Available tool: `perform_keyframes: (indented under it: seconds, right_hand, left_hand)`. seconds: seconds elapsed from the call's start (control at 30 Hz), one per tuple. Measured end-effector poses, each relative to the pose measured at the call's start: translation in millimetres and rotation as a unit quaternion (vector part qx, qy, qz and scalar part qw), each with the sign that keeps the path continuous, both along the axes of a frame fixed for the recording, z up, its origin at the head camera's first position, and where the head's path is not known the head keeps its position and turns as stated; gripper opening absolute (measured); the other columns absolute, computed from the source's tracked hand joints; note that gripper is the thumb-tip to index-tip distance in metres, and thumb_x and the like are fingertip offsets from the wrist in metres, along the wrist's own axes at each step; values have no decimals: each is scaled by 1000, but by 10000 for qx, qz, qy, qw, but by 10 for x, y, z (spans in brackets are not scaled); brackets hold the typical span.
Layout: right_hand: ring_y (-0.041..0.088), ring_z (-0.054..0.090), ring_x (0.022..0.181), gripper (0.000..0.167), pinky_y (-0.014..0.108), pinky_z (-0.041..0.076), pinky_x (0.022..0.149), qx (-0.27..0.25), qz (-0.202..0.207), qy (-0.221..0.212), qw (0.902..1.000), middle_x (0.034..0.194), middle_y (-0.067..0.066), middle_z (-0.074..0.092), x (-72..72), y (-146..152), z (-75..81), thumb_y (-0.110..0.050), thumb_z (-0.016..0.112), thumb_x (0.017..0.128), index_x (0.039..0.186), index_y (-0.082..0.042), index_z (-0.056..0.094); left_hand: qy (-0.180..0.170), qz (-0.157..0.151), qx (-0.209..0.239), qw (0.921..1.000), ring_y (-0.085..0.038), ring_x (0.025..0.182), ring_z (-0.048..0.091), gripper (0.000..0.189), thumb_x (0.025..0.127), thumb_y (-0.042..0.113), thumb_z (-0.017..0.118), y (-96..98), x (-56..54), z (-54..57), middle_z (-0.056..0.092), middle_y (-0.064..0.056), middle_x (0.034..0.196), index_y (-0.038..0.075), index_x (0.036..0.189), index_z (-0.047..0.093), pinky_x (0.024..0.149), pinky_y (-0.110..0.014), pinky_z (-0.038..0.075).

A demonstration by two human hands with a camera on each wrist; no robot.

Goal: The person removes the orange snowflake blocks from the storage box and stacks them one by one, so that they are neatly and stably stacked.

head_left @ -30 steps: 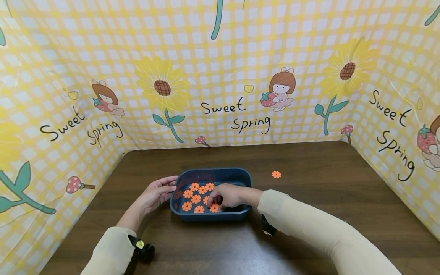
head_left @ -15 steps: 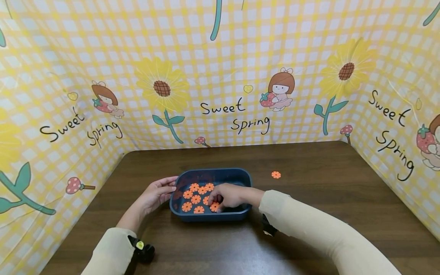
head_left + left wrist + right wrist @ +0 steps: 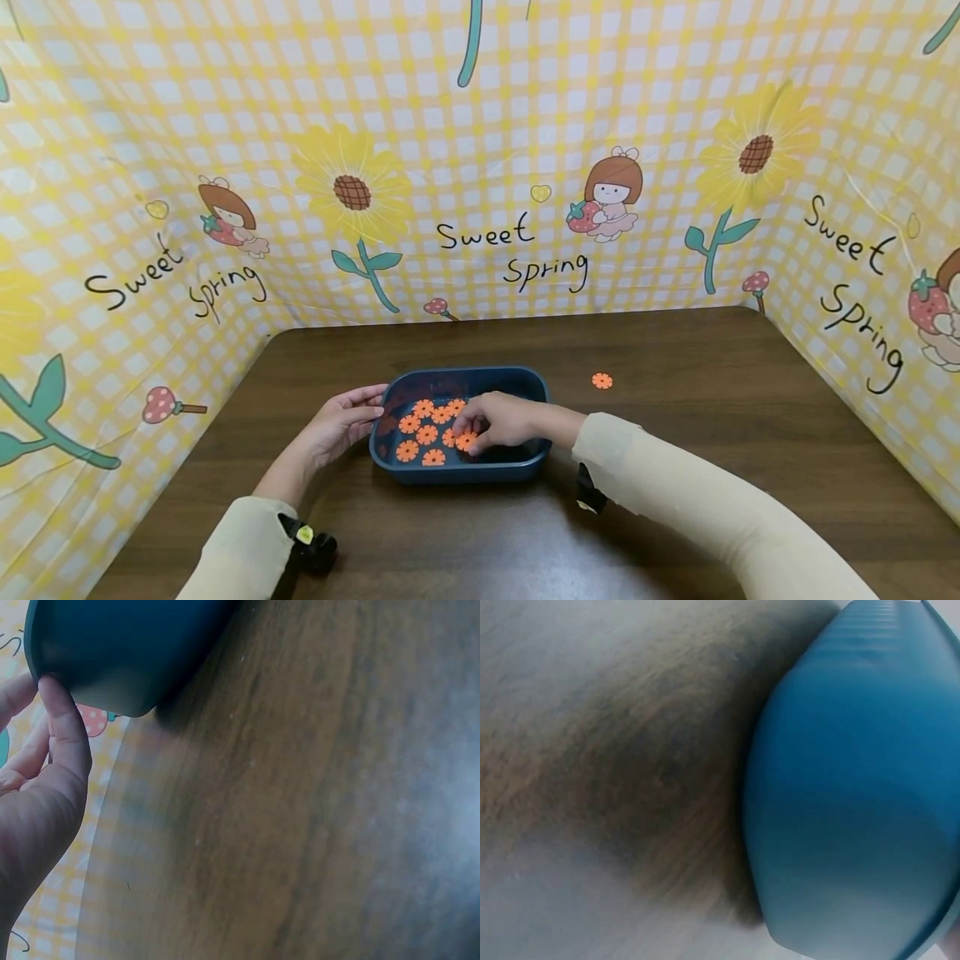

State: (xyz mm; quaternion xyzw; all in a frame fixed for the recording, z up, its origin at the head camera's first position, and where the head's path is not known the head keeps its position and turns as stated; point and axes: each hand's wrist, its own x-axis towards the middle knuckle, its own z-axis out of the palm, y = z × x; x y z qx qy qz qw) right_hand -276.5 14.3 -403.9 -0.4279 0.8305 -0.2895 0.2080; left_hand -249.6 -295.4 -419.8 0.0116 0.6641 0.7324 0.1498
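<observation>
A dark blue plastic box [image 3: 457,473] stands on the table, with several orange notched, flower-like discs [image 3: 427,434] spread over its floor. At its left end, my left hand [image 3: 339,427] holds the rim between thumb and fingers; the left wrist view shows the thumb [image 3: 64,724] against the box wall [image 3: 127,645]. My right hand [image 3: 504,419] reaches in over the right side and pinches one orange disc [image 3: 465,442] between thumb and fingers. In the right wrist view the box's outer wall [image 3: 847,772] fills the right half, and the fingers are hidden.
One loose orange disc [image 3: 602,381] lies on the brown wooden table [image 3: 675,358], to the right of the box and behind it. A yellow checked cloth [image 3: 480,150] with printed flowers and lettering hangs around the table's back and sides.
My right hand has lifted slightly inside the box and drawn a little back to the right, with the pinched disc rising along. The left hand and the box have stayed put.
</observation>
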Motion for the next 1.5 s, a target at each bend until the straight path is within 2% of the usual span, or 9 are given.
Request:
perform_keyframes:
  seconds: [0.13, 0.43, 0.6, 0.87, 1.1, 1.5]
  right_hand:
    - [10, 55, 93, 27, 22, 47, 80, -51, -59, 81, 9999, 104, -10, 59, 15, 20, 68, -17, 73, 88, 115, -16, 70]
    - [14, 54, 95, 35, 27, 45, 80, -198, -200, 314, 9991, 104, -9, 58, -26, 120, 185, -22, 70, 91, 125, -14, 67]
    - [12, 54, 96, 36, 29, 47, 81, -591, -339, 293, 9972, 106, -9, 59, -65, 220, 231, -21, 70, 91, 126, -13, 67]
    - [13, 54, 97, 35, 32, 48, 80, -921, -765, 375, 9921, 109, -9, 59, -103, 408, 300, -22, 70, 90, 125, -19, 68]
    - [16, 53, 94, 33, 34, 49, 78, -1286, -1177, 416, 9838, 107, -4, 60, -132, 586, 378, -18, 71, 90, 123, -14, 68]
    - [20, 55, 86, 32, 34, 51, 73, -1825, -1831, 574, 9643, 100, 3, 60, -212, 949, 353, -16, 73, 87, 118, -7, 69]
  left_hand:
    - [0, 6, 8, 10000, -19, 102, 63, 50, 93, 2, 62, 0, 3, 4, 60, -8, 113, -3, 140, 45, 88, -33, 52]
    - [7, -10, 43, 10000, -18, 101, 63, 48, 94, 0, 59, -1, -7, 1, 60, -9, 114, -3, 140, 45, 88, -32, 53]
    - [6, -11, 31, 10000, -18, 101, 63, 48, 94, 0, 60, -8, -12, -2, 60, -8, 113, -3, 140, 46, 88, -32, 52]
    - [-21, 16, 70, 10000, -19, 101, 63, 47, 93, 0, 61, -2, -11, 6, 61, -8, 112, -2, 138, 48, 88, -33, 52]
    - [-46, 23, 102, 9999, -19, 101, 63, 48, 93, 0, 61, 7, -15, 15, 60, -10, 115, -3, 139, 47, 88, -33, 53]
    - [-58, 4, 113, 9999, -18, 101, 63, 48, 93, 0, 61, 0, -8, -1, 60, -10, 114, -3, 139, 47, 88, -33, 53]
